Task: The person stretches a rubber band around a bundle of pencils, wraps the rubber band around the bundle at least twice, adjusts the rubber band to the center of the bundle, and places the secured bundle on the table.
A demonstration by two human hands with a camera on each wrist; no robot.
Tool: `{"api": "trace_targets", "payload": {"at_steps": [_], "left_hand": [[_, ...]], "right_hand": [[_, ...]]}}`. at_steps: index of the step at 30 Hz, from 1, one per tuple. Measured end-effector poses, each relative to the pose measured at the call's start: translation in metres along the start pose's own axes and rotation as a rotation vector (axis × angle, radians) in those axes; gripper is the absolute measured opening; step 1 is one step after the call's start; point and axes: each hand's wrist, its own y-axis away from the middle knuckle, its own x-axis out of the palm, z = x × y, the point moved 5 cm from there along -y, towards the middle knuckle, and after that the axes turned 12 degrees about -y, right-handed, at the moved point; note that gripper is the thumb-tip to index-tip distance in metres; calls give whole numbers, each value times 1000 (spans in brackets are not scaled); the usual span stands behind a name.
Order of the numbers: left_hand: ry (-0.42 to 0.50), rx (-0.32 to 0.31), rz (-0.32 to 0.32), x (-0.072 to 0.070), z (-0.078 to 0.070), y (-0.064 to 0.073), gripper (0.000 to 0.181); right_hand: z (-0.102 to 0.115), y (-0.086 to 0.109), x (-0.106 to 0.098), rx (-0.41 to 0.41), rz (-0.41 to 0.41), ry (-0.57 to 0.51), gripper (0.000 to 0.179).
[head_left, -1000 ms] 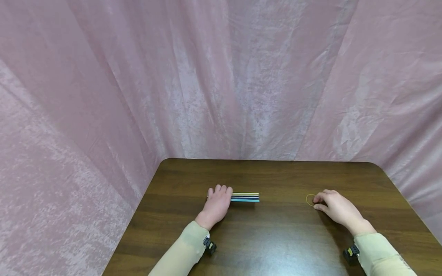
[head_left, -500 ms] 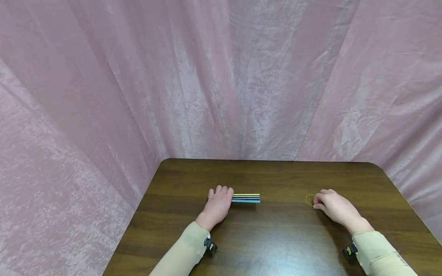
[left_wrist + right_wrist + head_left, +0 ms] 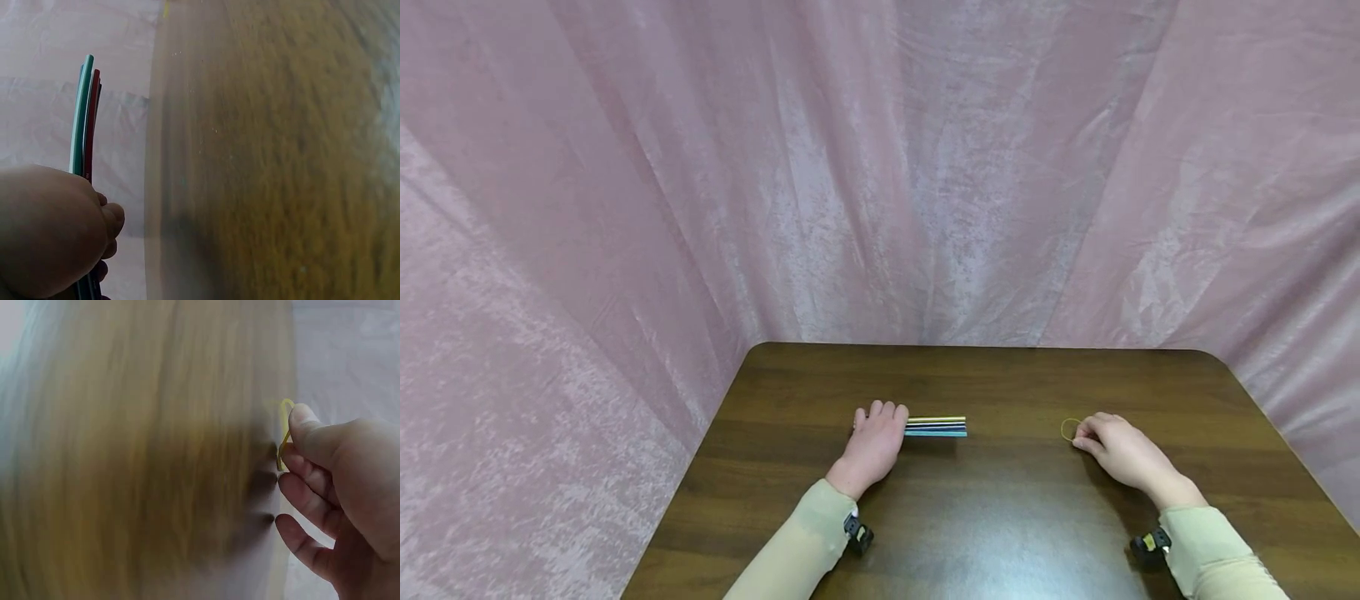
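Note:
My left hand [image 3: 871, 442] grips a bundle of several pencils [image 3: 936, 427] from above, left of the table's middle. Their ends stick out to the right past my fingers. In the left wrist view a green pencil [image 3: 81, 119] and a red pencil [image 3: 92, 125] rise out of the fist; the part inside the hand is hidden. Over to the right, my right hand [image 3: 1120, 450] pinches a thin yellow rubber band [image 3: 1063, 428] between thumb and fingers. The right wrist view shows the band as a narrow loop at the thumb tip, with the other fingers loosely bent below it.
Both hands are over a brown wood-grain table [image 3: 1000, 500] with rounded far corners. Pink velvety curtain [image 3: 880, 183] hangs behind it and along the sides. A small black camera sits on each wrist.
My right hand has shifted slightly left with the rubber band. The left hand and its pencils have barely moved, a touch to the right.

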Motion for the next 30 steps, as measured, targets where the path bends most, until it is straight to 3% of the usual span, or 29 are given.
{"api": "trace_targets", "payload": {"at_steps": [10, 19, 25, 30], "left_hand": [[-1, -6, 3, 1, -1, -1, 9], [25, -20, -5, -2, -5, -1, 10], [12, -24, 0, -4, -9, -4, 11], [20, -20, -3, -11, -14, -6, 10]], "right_hand": [[5, -3, 9, 146, -99, -183, 8], [20, -8, 23, 318, -160, -354, 27], [38, -17, 31, 417, -145, -581, 37], [53, -26, 35, 436, -147, -719, 40]]}}
